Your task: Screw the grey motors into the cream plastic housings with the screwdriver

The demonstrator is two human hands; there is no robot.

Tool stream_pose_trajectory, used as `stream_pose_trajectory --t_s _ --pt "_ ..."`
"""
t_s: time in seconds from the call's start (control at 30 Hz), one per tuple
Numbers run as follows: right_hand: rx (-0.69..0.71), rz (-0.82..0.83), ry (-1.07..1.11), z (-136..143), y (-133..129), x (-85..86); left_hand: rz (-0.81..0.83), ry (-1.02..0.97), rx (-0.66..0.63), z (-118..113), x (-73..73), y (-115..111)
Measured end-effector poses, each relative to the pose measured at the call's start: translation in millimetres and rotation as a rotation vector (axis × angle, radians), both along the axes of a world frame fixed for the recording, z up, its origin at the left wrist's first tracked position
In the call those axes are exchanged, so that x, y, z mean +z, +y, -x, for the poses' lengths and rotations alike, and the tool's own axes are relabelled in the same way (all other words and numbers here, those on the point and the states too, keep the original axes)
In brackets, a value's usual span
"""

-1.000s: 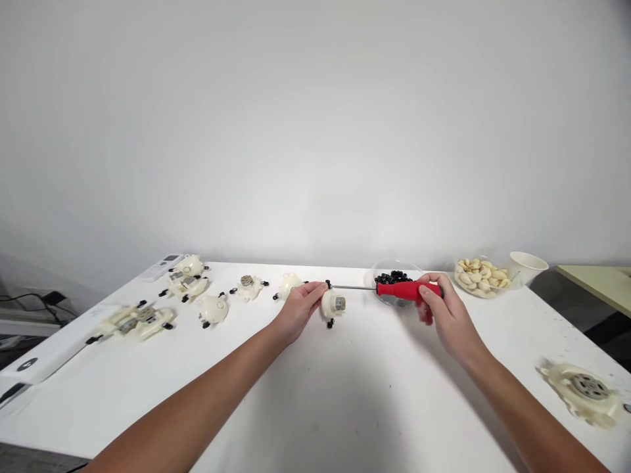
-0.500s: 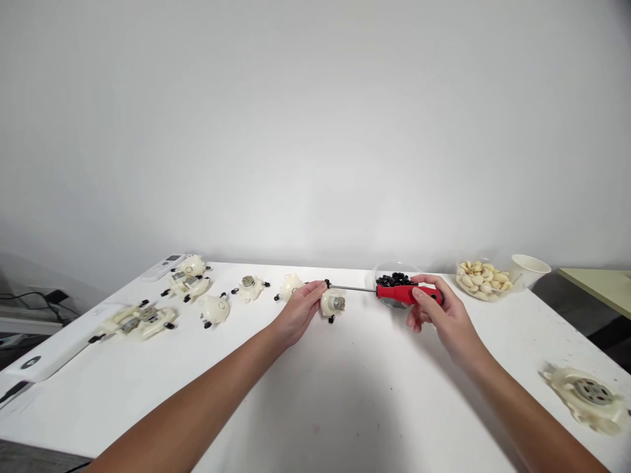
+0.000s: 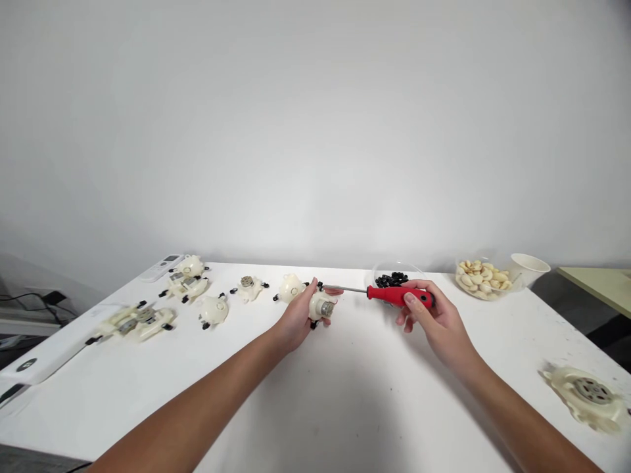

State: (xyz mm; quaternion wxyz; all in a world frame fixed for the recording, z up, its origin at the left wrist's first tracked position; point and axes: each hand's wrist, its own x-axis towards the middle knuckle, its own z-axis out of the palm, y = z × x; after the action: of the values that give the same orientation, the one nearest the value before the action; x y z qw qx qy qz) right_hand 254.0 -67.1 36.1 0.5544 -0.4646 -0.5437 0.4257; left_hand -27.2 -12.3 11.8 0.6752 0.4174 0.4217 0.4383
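My left hand (image 3: 294, 320) holds a cream plastic motor housing (image 3: 317, 307) with a grey metal motor on its near side and black rubber feet. The thumb points up along its left edge, and the fingers reach behind it. In my right hand (image 3: 441, 322) is a screwdriver (image 3: 394, 295) by its red handle, thumb on top. Its metal shaft lies level, pointing left, with the tip at the housing's upper black foot; whether they touch I cannot tell. Behind the handle stands a clear bowl of small black parts (image 3: 392, 279).
Several similar cream housings (image 3: 214, 310) lie to the left, beside a white remote (image 3: 163, 266) and a long white device (image 3: 49, 358). At the right are a clear bowl of pale oval pieces (image 3: 483, 279), a white cup (image 3: 528, 270) and another housing (image 3: 586, 397).
My left hand and the housing have moved slightly left and turned, with the fingers now stretched out behind. The screwdriver has shifted left along with my right hand.
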Motion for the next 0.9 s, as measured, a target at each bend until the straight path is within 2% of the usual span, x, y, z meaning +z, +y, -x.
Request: stream_pose_trajectory --t_s 0.2,0.4,0.6,0.73,0.9 --pt "-0.016 -0.037 -0.029 -3 1 -3.4 0.109 -0.149 0.032 3 8.2 1" --pt "-0.072 -0.028 -0.005 -4 3 -3.0 0.033 -0.146 -0.183 3 14.0 -6" --pt "-0.098 -0.057 0.047 -7 5 -1.8 0.105 -0.174 -0.196 3 16.6 -6" --pt "-0.130 -0.094 -0.015 -7 2 0.3 0.012 -0.087 -0.230 4 18.5 -8" --pt "-0.144 -0.142 -0.113 -8 -3 1.0 -0.085 -0.006 -0.193 -2 15.9 -12"
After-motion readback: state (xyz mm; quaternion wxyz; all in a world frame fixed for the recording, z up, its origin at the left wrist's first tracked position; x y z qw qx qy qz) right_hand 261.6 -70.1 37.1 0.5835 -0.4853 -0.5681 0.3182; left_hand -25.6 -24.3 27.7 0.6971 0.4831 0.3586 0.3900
